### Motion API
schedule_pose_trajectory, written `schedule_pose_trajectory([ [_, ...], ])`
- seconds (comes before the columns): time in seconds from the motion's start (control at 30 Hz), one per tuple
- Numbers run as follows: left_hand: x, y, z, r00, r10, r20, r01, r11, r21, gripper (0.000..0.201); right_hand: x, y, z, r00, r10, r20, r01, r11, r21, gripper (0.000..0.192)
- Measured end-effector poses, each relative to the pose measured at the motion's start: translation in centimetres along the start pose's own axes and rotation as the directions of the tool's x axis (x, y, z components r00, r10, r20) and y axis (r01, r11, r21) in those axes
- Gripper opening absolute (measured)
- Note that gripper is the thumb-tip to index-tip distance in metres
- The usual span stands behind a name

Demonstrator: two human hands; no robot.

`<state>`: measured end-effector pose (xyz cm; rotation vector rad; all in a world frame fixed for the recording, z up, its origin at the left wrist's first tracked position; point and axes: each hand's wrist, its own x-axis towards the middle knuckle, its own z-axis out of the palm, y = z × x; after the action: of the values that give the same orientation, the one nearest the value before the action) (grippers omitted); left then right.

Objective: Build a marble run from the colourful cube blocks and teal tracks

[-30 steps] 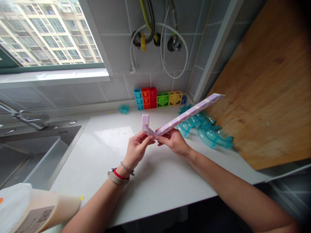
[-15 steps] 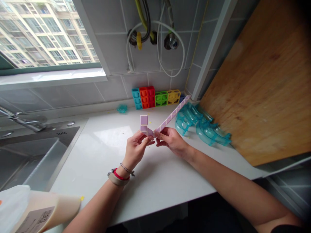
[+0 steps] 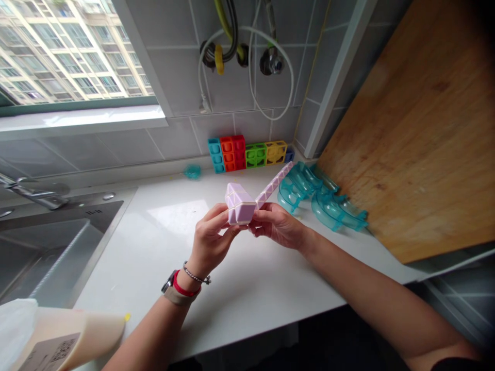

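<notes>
A pale purple snake puzzle with light seams is held up above the white counter. Its left part is folded into a compact block facing me, while a straight arm of triangular segments slants up to the right. My left hand pinches the folded block from the left, thumb below it. My right hand is closed round the lower end of the straight arm. Some of the right fingertips are hidden behind the puzzle.
Coloured plastic blocks stand against the tiled wall. Clear teal curved track pieces lie at right before a wooden board. A small teal item sits near the wall. At left are a sink and a labelled cup.
The puzzle's left part has turned from an upright hook into a block facing me. The straight arm has tilted lower at its far end. Both hands still grip it.
</notes>
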<state>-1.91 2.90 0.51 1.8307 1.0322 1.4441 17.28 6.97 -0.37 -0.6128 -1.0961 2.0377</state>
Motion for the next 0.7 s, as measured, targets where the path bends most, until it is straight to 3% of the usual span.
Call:
schedule_pose_trajectory([
  [0.27, -0.1, 0.4, -0.1, 1.0, 0.03, 0.005, -0.03, 0.998, 0.056, 0.007, -0.4, -0.6, 0.0, 0.998, 0.064, 0.016, -0.064, 0.998, 0.003, 0.029],
  [0.43, 0.0, 0.4, 0.1, 1.0, 0.011, 0.017, -0.012, 0.999, 0.049, 0.019, -0.3, -0.7, -0.5, 1.0, -0.02, -0.023, 0.019, 0.999, -0.036, 0.031],
  [0.57, -0.1, 0.0, 0.7, 0.991, -0.118, -0.058, 0.115, 0.992, -0.053, 0.021, 0.1, -0.4, -0.4, 0.994, -0.064, -0.087, 0.058, 0.996, -0.072, 0.033],
  [0.7, -0.4, -0.9, 1.6, 0.922, -0.361, -0.136, 0.316, 0.909, -0.273, 0.039, 0.5, 0.7, 0.3, 0.957, -0.224, -0.185, 0.19, 0.964, -0.183, 0.037],
])
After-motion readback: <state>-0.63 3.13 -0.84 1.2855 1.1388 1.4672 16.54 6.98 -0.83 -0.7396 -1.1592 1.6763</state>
